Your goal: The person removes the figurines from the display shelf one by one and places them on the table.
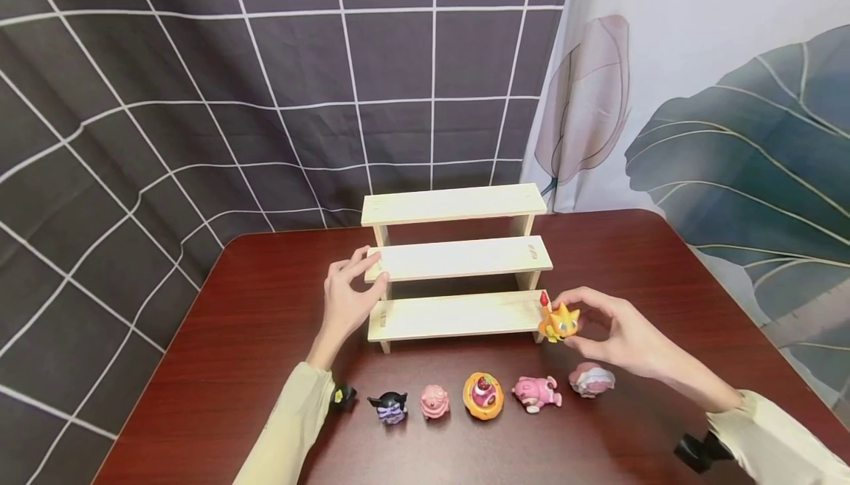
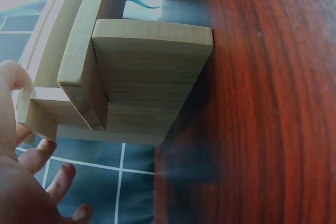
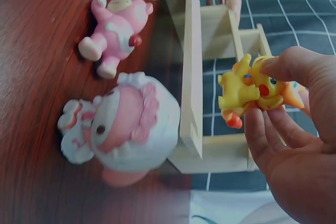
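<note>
A three-step wooden display stand (image 1: pixel 458 260) stands on the table. My left hand (image 1: pixel 348 293) grips the left end of its middle step, thumb in front and fingers behind; in the left wrist view the fingers (image 2: pixel 37 157) reach round the board's end. My right hand (image 1: pixel 620 330) pinches a small orange-yellow figurine (image 1: pixel 560 322) with a red-tipped tail, held at the right end of the lowest step. In the right wrist view the figurine (image 3: pixel 244 85) lies sideways between thumb and fingers, showing its yellow belly and open red mouth. Whether it touches the step I cannot tell.
In front of the stand lies a row of figurines: a black-and-purple one (image 1: pixel 390 407), a pink one (image 1: pixel 434 401), an orange round one (image 1: pixel 483 396), a pink bear-like one (image 1: pixel 536 393) and a white-and-pink one (image 1: pixel 591 380). A dark grid curtain (image 1: pixel 285 64) hangs behind.
</note>
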Action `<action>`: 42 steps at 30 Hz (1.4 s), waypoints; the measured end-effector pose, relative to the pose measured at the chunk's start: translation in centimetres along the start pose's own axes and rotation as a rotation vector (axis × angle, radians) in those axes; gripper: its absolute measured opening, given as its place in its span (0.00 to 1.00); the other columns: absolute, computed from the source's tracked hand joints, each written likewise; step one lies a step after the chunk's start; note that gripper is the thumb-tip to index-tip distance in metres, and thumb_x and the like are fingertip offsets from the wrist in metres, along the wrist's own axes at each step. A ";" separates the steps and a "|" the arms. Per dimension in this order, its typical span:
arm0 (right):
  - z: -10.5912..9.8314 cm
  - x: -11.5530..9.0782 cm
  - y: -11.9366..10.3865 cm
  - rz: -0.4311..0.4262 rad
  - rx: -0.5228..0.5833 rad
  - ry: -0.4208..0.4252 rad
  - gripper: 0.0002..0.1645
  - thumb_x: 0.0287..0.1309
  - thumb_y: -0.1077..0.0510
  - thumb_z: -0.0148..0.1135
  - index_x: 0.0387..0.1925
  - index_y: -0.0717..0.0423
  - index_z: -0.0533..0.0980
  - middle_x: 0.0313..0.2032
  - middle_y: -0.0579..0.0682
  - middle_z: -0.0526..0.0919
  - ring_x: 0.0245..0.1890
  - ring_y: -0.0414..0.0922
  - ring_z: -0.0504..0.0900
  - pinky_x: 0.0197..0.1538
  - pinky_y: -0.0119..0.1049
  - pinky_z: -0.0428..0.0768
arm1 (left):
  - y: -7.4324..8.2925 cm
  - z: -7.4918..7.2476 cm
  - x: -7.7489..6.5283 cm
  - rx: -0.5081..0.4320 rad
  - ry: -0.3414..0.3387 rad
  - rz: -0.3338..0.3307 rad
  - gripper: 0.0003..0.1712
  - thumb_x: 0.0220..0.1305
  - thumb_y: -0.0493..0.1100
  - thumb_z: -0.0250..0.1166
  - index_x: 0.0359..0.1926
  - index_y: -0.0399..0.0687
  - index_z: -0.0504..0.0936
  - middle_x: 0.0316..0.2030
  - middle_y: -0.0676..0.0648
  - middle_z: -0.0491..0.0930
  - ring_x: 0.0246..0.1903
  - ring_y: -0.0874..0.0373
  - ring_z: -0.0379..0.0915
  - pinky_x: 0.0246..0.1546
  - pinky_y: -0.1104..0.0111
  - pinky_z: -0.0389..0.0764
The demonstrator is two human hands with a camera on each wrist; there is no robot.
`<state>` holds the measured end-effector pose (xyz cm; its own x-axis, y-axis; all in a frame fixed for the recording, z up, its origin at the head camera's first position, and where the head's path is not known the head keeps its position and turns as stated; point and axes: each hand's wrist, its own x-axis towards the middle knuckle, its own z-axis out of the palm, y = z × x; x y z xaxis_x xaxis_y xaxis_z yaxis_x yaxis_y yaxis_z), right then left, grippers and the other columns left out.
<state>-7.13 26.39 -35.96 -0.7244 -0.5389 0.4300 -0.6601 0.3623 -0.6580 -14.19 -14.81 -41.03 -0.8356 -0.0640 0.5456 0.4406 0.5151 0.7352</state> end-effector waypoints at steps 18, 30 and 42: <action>-2.6 -4.1 0.7 0.094 -0.030 0.061 0.39 0.34 0.81 0.76 0.53 0.60 0.76 0.41 0.47 0.82 0.35 0.39 0.77 0.37 0.26 0.78 | -0.2 0.0 0.1 -0.005 0.004 0.019 0.21 0.56 0.43 0.72 0.52 0.45 0.88 0.58 0.40 0.80 0.49 0.40 0.67 0.48 0.49 0.64; -3.5 -6.1 1.0 0.167 -0.068 0.069 0.40 0.35 0.80 0.77 0.54 0.57 0.76 0.41 0.45 0.81 0.35 0.39 0.76 0.36 0.27 0.78 | -0.3 0.0 0.0 0.000 0.001 0.004 0.21 0.57 0.44 0.72 0.52 0.47 0.88 0.59 0.45 0.80 0.49 0.42 0.67 0.48 0.50 0.64; -3.8 -7.6 1.5 0.164 -0.076 0.067 0.40 0.33 0.81 0.76 0.53 0.59 0.76 0.41 0.44 0.81 0.36 0.37 0.76 0.38 0.26 0.76 | -0.4 0.1 0.0 -0.011 0.002 0.009 0.21 0.56 0.43 0.72 0.52 0.46 0.88 0.58 0.43 0.80 0.49 0.42 0.67 0.48 0.50 0.64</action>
<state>-3.37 33.98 -37.87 -0.8335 -0.4168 0.3628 -0.5434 0.4986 -0.6754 -14.39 -14.92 -41.35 -0.8309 -0.0616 0.5529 0.4513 0.5066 0.7347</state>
